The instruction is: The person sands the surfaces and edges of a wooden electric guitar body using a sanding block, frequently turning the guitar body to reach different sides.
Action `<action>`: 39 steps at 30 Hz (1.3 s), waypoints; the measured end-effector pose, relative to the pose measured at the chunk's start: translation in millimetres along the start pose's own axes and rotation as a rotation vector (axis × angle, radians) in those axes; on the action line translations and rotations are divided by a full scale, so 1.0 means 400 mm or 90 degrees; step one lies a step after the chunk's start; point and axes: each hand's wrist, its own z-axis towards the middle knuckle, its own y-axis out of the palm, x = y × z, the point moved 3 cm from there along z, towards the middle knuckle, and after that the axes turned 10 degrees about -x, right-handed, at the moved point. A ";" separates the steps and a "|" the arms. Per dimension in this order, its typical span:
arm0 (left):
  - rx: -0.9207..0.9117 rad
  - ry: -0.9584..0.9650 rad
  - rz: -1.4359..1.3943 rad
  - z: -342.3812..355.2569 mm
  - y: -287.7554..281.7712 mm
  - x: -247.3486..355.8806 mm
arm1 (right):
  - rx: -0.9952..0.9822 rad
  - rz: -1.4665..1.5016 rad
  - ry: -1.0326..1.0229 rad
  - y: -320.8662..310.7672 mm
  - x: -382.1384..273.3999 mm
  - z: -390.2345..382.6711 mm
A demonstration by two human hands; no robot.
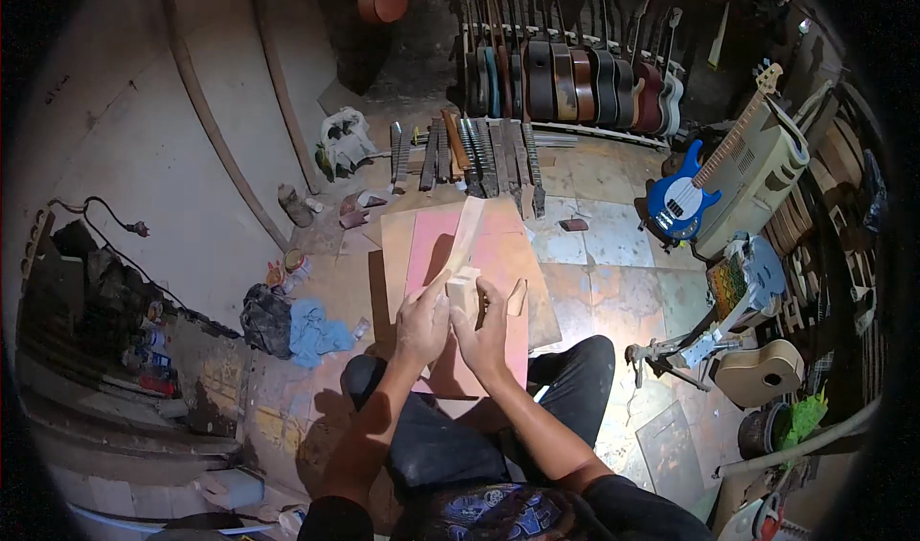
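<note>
In front of my lap, my left hand [422,330] is closed around the near part of a long, pale strip of wood [468,227], which points away from me. My right hand [486,338] grips a squarish pale wooden block [464,294] from its right side, thumb and fingers on either face. The block sits against the near end of the strip; whether the two are one piece I cannot tell. Beneath both hands lies a pink-topped board [422,244] on a larger tan panel [542,316]. A small curved wooden offcut [517,298] lies right of my right hand.
Several guitar necks [460,153] lie beyond the board, before a rack of guitars [556,81]. At right stand a blue bass guitar [682,196], a metal stand [671,354] and an unfinished guitar body [762,370]. A blue cloth [316,332] and dark bag [266,318] lie left.
</note>
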 end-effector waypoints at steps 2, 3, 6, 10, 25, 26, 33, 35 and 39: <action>-0.010 0.001 -0.002 0.001 -0.002 -0.007 | -0.008 -0.031 -0.029 -0.004 -0.012 0.001; -0.011 0.003 0.003 0.000 -0.005 -0.012 | -0.008 -0.033 -0.042 -0.003 -0.015 0.004; 0.015 0.053 0.042 0.002 -0.007 -0.016 | -0.020 -0.060 -0.071 -0.008 -0.011 0.003; 0.054 0.069 -0.069 0.009 -0.004 -0.033 | -0.024 -0.056 -0.087 0.006 -0.006 0.003; 0.057 0.076 -0.193 0.009 0.004 -0.035 | -0.060 0.292 -0.044 0.019 0.051 0.015; 0.074 0.107 -0.215 0.008 0.009 -0.045 | -0.055 0.288 -0.056 0.016 0.037 0.019; 0.092 0.095 -0.278 -0.012 0.032 -0.034 | -0.146 0.362 -0.022 -0.020 -0.010 0.011; 0.103 0.137 -0.200 -0.014 0.031 -0.033 | -0.187 0.354 0.013 -0.035 0.003 0.008; 0.130 0.125 -0.177 -0.007 0.028 -0.019 | -0.225 0.567 0.170 -0.027 0.023 -0.007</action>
